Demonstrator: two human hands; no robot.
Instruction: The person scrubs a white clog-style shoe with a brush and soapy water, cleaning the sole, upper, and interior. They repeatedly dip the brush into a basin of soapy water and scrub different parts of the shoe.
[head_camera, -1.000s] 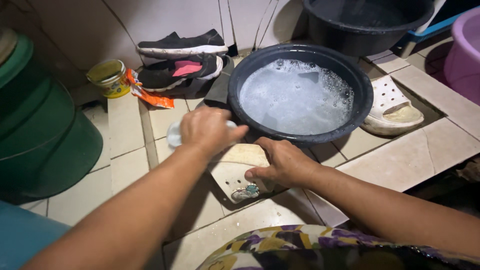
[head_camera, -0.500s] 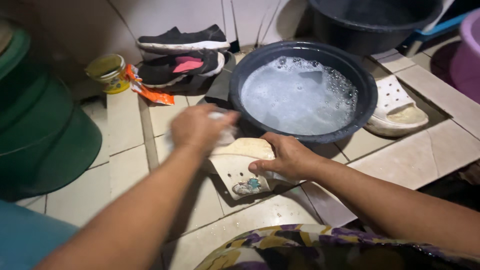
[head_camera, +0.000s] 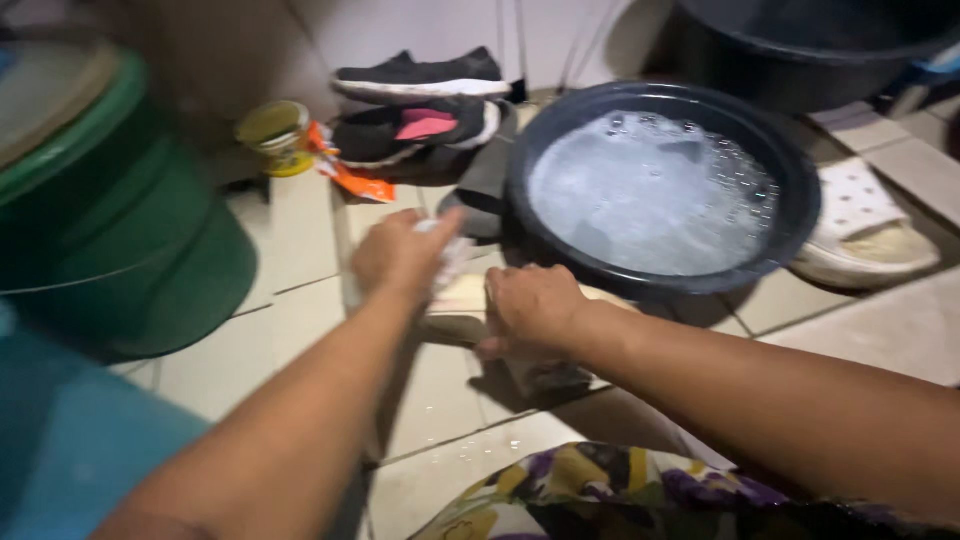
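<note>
On the tiled floor in front of me lies a cream sandal (head_camera: 470, 300), mostly hidden under my hands. My right hand (head_camera: 530, 305) presses down on it and grips its side. My left hand (head_camera: 400, 255) is closed around a small pale scrubbing object (head_camera: 450, 262) held against the sandal's far end. Just beyond them stands a dark round basin (head_camera: 800, 215) filled with soapy, foamy water (head_camera: 650, 195). The frame is blurred by motion.
A second cream sandal (head_camera: 865, 235) lies right of the basin. Two black sneakers (head_camera: 425, 105) lean at the wall, beside a yellow-lidded jar (head_camera: 275, 135) and an orange packet (head_camera: 355, 180). A green bucket (head_camera: 110, 230) stands left; another dark tub (head_camera: 800, 50) sits behind.
The view has swung left and blurred. My right hand has shifted over the sandal and covers more of it; my left hand keeps rubbing the pale object at its far end.
</note>
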